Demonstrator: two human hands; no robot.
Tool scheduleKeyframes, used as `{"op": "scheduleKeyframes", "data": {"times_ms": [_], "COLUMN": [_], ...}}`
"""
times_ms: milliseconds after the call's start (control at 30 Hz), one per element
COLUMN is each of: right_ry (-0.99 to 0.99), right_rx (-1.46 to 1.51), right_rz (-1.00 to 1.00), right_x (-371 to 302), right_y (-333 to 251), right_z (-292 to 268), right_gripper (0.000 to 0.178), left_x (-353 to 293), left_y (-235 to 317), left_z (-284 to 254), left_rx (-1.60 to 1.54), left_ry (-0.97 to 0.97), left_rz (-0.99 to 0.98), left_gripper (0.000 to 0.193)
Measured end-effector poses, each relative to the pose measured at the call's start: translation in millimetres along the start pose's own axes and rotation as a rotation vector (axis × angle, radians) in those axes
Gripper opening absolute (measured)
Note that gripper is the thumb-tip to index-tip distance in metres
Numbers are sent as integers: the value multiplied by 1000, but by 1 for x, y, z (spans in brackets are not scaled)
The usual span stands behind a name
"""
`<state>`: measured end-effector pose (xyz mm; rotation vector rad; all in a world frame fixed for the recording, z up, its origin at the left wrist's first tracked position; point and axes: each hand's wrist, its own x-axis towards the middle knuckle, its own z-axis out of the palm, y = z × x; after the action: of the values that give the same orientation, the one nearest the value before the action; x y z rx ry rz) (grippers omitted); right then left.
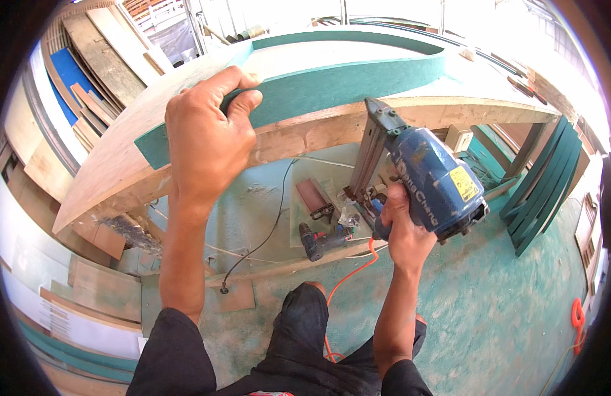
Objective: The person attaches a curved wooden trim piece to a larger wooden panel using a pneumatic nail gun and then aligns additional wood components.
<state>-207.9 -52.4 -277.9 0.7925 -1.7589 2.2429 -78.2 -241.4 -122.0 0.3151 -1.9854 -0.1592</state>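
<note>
My left hand (213, 125) is closed over the top edge of a green wooden strip (338, 86), thumb on the near face and fingers curled at the back. The strip stands on edge along the front of the workbench and joins a curved green strip at its right end. In my right hand (406, 228) is a blue pneumatic nail gun (437, 178), held by its handle. Its nose points up and away, close to the bench's front edge below the green strip. An orange air hose (348, 274) runs down from the handle.
A cordless drill (315, 241) lies on the lower shelf (279, 267) beneath the workbench (312, 135). Green slats (546, 185) lean at the bench's right end. Boards (104, 59) are stacked at the left. A black cable (266, 237) hangs below the bench.
</note>
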Motion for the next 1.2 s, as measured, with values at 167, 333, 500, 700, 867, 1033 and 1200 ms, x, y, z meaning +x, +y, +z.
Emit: {"op": "scheduleKeyframes", "data": {"times_ms": [167, 333, 500, 700, 867, 1033, 1200], "right_ry": [16, -16, -31, -16, 30, -21, -44], "right_rx": [107, 68, 56, 1, -62, -51, -26], "right_rz": [51, 3, 36, 19, -122, -131, -204], "right_x": [10, 4, -2, -4, -9, -11, -23], "right_y": [-4, -9, -25, -30, -38, -39, -46], "right_z": [5, 12, 21, 22, 26, 26, 40], "right_gripper": [22, 26, 32, 33, 36, 37, 23], "left_x": [1, 2, 5, 3, 0, 0, -1], "left_y": [1, -1, -3, 0, 0, -6, -8], "left_z": [-4, -5, -8, -7, -4, 0, 1], "left_rx": [-30, -10, -19, 2, 40, 19, -3], "left_ry": [-28, -50, -60, -55, -54, -24, 7], "left_rz": [-50, -27, -71, -105, -75, -11, 30], "left_gripper": [13, 14, 16, 16, 17, 17, 14]}}
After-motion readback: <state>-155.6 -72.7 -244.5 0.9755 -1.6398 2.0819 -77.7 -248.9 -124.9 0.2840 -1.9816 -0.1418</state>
